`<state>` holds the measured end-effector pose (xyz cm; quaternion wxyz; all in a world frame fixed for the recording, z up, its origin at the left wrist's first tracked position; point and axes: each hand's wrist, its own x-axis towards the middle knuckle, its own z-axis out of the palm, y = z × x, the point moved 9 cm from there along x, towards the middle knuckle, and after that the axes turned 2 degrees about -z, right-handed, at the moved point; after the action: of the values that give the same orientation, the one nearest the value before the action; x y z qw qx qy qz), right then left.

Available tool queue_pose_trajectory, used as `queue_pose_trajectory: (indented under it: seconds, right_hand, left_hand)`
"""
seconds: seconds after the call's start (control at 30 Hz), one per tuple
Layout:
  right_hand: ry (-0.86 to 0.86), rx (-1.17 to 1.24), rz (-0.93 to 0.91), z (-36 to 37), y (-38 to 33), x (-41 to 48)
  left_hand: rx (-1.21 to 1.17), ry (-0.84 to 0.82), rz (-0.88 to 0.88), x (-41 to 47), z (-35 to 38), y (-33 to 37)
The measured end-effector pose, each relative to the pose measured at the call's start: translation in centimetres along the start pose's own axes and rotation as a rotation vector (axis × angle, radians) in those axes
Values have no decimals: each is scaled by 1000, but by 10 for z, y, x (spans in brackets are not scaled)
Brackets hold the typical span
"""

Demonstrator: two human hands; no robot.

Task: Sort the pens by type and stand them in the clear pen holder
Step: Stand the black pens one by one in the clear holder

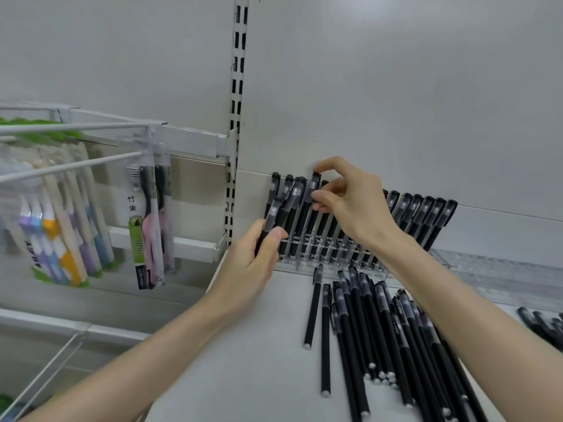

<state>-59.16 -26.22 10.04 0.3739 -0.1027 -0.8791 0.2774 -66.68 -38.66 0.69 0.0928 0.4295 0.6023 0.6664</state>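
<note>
Right hand (353, 205) pinches the cap of 1 pen (313, 190) standing in the clear pen holder (323, 254) at the shelf's (259, 345) back edge. Left hand (253, 260) grips a small bundle of pens (280, 211) at the holder's left end. Loose pens (380, 330) lie mid-shelf. Judgement: keep the pen aligned with its slot, press straight down, avoid nudging neighbours.

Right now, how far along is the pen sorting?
Partway. Done: a row of black pens stands in the clear pen holder. In hand: the right hand pinches the cap of one pen in that row; the left hand grips spare pens. Left: many loose pens lie on the shelf, a few more at the right edge.
</note>
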Motion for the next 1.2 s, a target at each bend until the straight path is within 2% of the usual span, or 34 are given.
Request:
queue_pose_trajectory:
  seconds: [0.2, 0.3, 0.37, 0.43, 0.7, 0.83, 1.03, 1.2]
  right_hand:
    - [-42, -72, 1, 6, 0, -5]
    - [12, -94, -18, 2, -4, -15]
    - [48, 94, 5, -2, -9, -22]
    - [12, 260, 35, 4, -13, -29]
    - [-15, 574, 105, 9, -12, -35]
    - [-17, 531, 117, 13, -14, -35]
    - [279, 391, 53, -40, -11, -25]
    - [301, 199, -35, -36, -10, -20]
  left_hand:
    - [-50, 4, -25, 0, 0, -1]
    - [-46, -5, -25, 0, 0, -1]
    - [-45, -34, -18, 0, 4, 0]
    - [-74, -78, -7, -2, 9, 2]
    - [-86, -141, -4, -4, 15, 6]
    - [-42, -163, -7, -5, 18, 3]
    - [-39, 11, -88, -1, 1, -7]
    - [-7, -11, 7, -2, 3, 5]
